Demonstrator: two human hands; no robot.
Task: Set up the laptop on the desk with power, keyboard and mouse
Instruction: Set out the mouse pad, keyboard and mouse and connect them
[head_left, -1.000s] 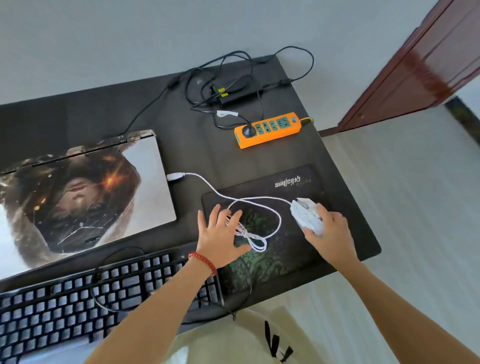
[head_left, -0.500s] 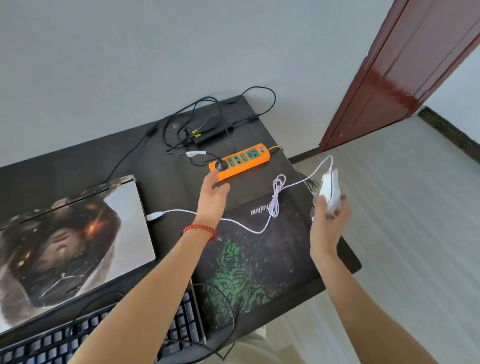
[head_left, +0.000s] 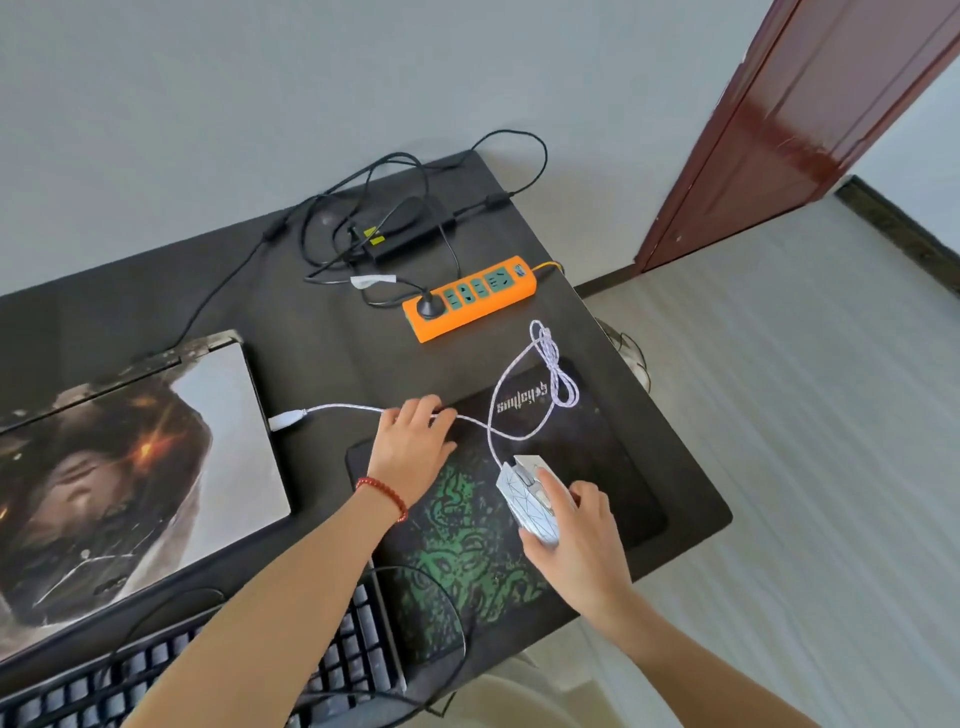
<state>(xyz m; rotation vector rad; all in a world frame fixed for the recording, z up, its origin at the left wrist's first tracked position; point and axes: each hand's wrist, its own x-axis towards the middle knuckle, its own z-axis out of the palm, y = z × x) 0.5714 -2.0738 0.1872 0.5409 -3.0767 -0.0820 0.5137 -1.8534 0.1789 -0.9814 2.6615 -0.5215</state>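
Setting the mouse back down, we now have it resting on the mouse pad under our right hand, fingers curled over its rear and side in a loose hold, where half a second ago it was lifted clear off the right edge of the desk. Our left hand has come back from near the orange power strip and lies flat, fingers spread, pinning the white cable at the pad's far left corner without gripping it. The cable's bundled loop now lies untidy across the pad's far edge, and its USB plug sits just beside the closed laptop, apparently not yet inserted. We judge the mouse placed but unconnected. The keyboard crowds the pad's near left corner, and the pad nearly reaches the desk's right edge, so sideways room is slim; open desk remains between laptop and strip.
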